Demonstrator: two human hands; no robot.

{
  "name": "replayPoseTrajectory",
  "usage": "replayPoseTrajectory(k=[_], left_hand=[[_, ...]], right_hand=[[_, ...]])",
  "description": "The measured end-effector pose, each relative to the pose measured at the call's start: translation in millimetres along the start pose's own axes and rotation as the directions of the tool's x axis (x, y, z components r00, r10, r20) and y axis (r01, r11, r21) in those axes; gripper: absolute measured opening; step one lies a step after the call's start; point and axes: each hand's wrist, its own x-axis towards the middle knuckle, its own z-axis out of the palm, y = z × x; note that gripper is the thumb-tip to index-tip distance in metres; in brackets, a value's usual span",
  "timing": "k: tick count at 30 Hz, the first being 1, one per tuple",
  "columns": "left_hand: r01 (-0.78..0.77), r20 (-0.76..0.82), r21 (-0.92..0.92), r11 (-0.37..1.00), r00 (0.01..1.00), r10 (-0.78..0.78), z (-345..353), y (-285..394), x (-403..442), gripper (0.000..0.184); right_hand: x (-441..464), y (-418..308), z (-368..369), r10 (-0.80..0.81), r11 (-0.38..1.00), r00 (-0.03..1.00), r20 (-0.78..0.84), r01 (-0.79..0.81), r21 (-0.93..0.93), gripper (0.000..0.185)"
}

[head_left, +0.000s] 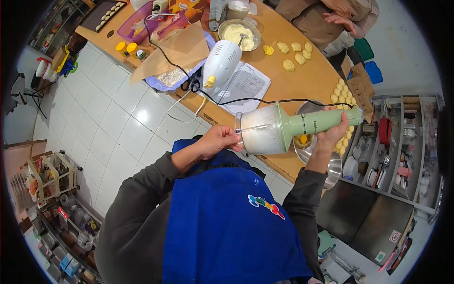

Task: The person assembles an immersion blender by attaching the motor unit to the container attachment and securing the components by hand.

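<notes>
A green hand blender (314, 122) lies sideways in the air, joined to a clear chopper bowl (260, 130) with white powdery contents. My right hand (333, 135) is wrapped round the blender's handle. With its fingers pinched, my left hand (220, 142) holds the bottom rim of the chopper bowl. Below and behind the blender, a metal bowl (302, 154) with egg yolk in it is partly hidden. A black cord (246, 100) runs from the blender's end across the table.
On the wooden table (283, 85) are a white mixer (222, 61), a notebook (243, 85), a bowl of cream (240, 34), dough pieces (299, 58) and a flour tray (172, 78). Another person's hands (340, 19) show at the far side. Shelves (402, 146) stand at right.
</notes>
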Motion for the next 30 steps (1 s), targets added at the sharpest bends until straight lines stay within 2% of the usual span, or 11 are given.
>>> replayPoseTrajectory(k=[5,8,11,15,18,22,23,24,25,27,30], left_hand=[[0.018,-0.048,-0.001,1.000,0.999,-0.018,-10.4,-6.6,6.9,0.019],[0.099,-0.109,0.037,0.994,0.990,-0.094,-18.4,-18.8,18.0,0.021],[0.159,-0.101,0.105,0.982,0.984,-0.148,-16.7,-16.8,17.6,0.021],[0.185,-0.027,0.192,0.964,0.983,-0.183,-31.1,-37.2,49.8,0.025],[0.079,-0.152,0.092,0.993,0.986,-0.064,-15.4,-29.0,84.2,0.021],[0.100,0.017,-0.017,0.995,0.995,-0.100,0.7,-45.3,81.0,0.023],[0.170,-0.067,-0.176,0.970,0.981,-0.185,35.2,-17.0,56.9,0.023],[0.122,-0.038,-0.143,0.982,0.991,-0.129,29.7,-28.3,72.7,0.023],[0.079,-0.008,-0.114,0.990,0.997,-0.081,14.3,-50.7,95.6,0.023],[-0.021,-0.020,-0.176,0.984,1.000,0.018,15.2,-46.9,116.4,0.020],[-0.105,-0.122,-0.115,0.988,0.988,0.091,21.7,-21.5,131.8,0.014]], right_hand=[[-0.5,9.8,0.7,-0.021,0.999,0.999,0.044,0.022,-0.024,0.037],[-15.6,14.8,19.0,-0.178,0.971,0.984,0.009,0.177,-0.158,0.032],[-40.0,7.8,35.0,-0.226,0.963,0.969,0.096,0.238,-0.130,0.030],[-59.9,-3.6,59.8,-0.373,0.888,0.874,0.311,0.434,-0.154,0.033],[-61.3,-14.6,72.6,-0.475,0.768,0.754,0.453,0.607,-0.206,0.044],[-107.8,-53.4,96.9,-0.546,0.671,0.642,0.538,0.720,-0.177,0.053],[-113.2,-57.6,94.5,-0.549,0.624,0.600,0.582,0.757,-0.191,0.055],[-115.4,-58.8,93.2,-0.546,0.577,0.558,0.625,0.791,-0.202,0.057],[-114.4,-57.8,87.5,-0.500,0.579,0.577,0.645,0.777,-0.247,0.062],[-105.5,-49.7,86.9,-0.533,0.531,0.522,0.666,0.819,-0.217,0.063],[-106.1,-51.3,89.4,-0.586,0.517,0.466,0.663,0.845,-0.138,0.065]])
